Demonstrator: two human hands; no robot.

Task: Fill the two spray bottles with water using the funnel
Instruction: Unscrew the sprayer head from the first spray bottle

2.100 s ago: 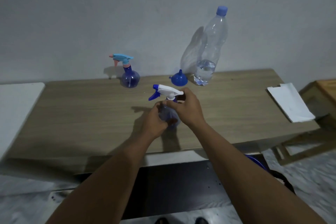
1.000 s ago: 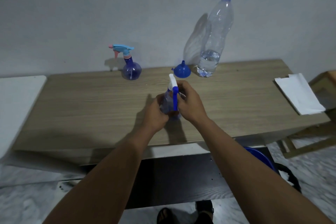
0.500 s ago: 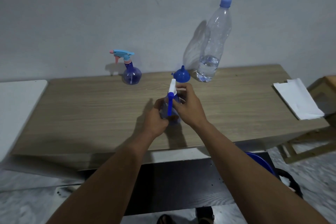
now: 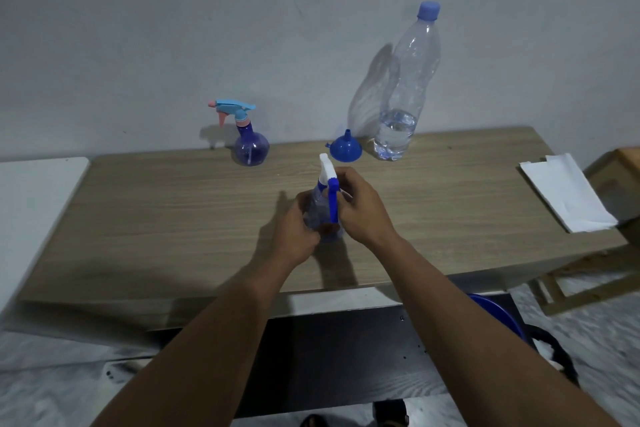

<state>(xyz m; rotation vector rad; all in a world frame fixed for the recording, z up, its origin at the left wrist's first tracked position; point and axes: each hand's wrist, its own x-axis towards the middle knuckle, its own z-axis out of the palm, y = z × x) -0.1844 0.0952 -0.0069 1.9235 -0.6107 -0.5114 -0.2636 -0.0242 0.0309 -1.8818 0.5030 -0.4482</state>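
Observation:
A small clear-blue spray bottle [image 4: 320, 215] with a white and blue trigger head [image 4: 329, 184] stands at the middle of the wooden table [image 4: 173, 218]. My left hand [image 4: 298, 232] grips its round body. My right hand [image 4: 363, 208] grips the neck under the head, whose blue trigger points toward me. A second spray bottle [image 4: 251, 146] with a light-blue and pink head stands at the back left. A blue funnel [image 4: 345, 148] lies mouth-down at the back, beside a tall clear water bottle [image 4: 403, 94] with a blue cap, about a quarter full.
White folded paper [image 4: 568, 196] lies on the table's right end. A white surface [image 4: 31, 204] adjoins the table on the left. A wooden stool [image 4: 620, 170] stands at the far right. A blue basin [image 4: 498, 315] sits on the floor under the table edge.
The trigger head has turned under my right hand: it pointed left at first and now points toward me. My left hand has stayed on the bottle's body.

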